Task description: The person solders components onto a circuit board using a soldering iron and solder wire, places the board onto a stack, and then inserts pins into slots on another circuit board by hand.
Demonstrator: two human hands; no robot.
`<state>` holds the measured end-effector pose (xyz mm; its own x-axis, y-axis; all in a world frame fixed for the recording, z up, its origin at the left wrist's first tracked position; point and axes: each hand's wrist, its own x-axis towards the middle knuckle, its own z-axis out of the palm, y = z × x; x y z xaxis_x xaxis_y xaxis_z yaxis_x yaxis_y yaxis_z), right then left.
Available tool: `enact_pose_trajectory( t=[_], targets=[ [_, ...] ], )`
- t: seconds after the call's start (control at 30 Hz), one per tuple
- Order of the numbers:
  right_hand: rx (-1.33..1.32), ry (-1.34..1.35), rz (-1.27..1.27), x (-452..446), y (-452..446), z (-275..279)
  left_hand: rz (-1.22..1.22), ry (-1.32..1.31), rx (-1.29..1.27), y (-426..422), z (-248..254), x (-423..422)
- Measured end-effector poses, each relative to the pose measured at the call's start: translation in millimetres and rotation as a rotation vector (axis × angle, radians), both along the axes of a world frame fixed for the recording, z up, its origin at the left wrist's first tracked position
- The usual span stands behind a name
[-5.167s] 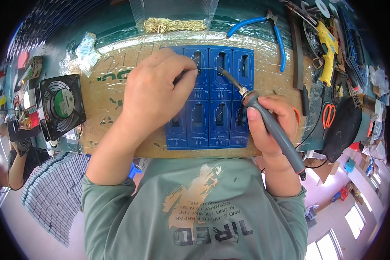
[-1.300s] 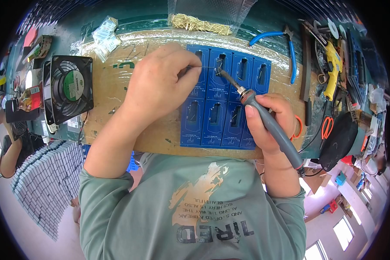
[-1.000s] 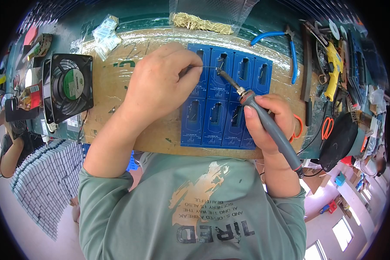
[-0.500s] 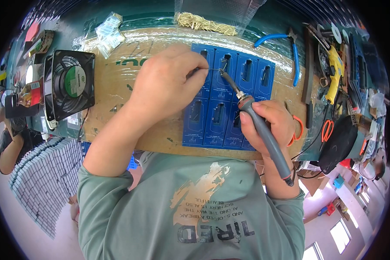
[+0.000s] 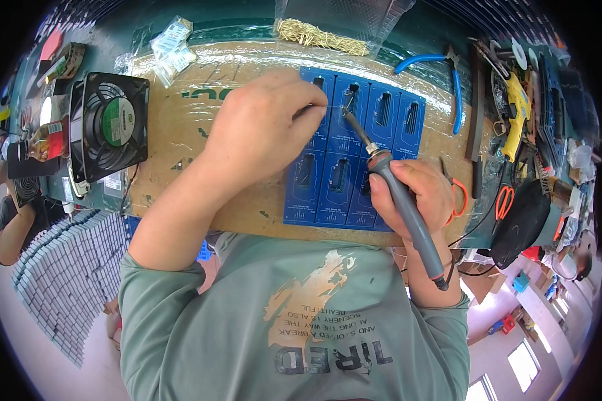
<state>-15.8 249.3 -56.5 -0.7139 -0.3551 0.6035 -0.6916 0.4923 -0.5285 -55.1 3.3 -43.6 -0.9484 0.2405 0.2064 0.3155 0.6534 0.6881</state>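
My left hand is closed in a pinch above the left part of a blue circuit board panel. A thin solder wire sticks out from its fingertips to the right. My right hand wraps round the grey handle of a soldering iron. The iron slants up and left, its tip close to the wire's end over an upper board of the panel. Whether tip and wire touch is too small to tell. The panel lies flat, with several slotted boards joined in two rows; my right hand covers its lower right corner.
A black fan stands at the left. Behind the panel lie gold-coloured pins in a clear tray and small plastic bags. Blue-handled cutters, orange-handled scissors and a yellow tool lie on the right.
The view has shifted slightly. The soldering iron's rear end has swung a little down and left, while its tip stays over the same board. My left hand keeps its pinch.
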Motion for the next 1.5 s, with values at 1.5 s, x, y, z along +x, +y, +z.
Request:
enact_pose_trajectory(
  t=[1.5],
  targets=[
    [-0.102,-0.312,-0.018,-24,-33,16,0.147,-0.101,0.008,-28,5,-15]
  ],
)
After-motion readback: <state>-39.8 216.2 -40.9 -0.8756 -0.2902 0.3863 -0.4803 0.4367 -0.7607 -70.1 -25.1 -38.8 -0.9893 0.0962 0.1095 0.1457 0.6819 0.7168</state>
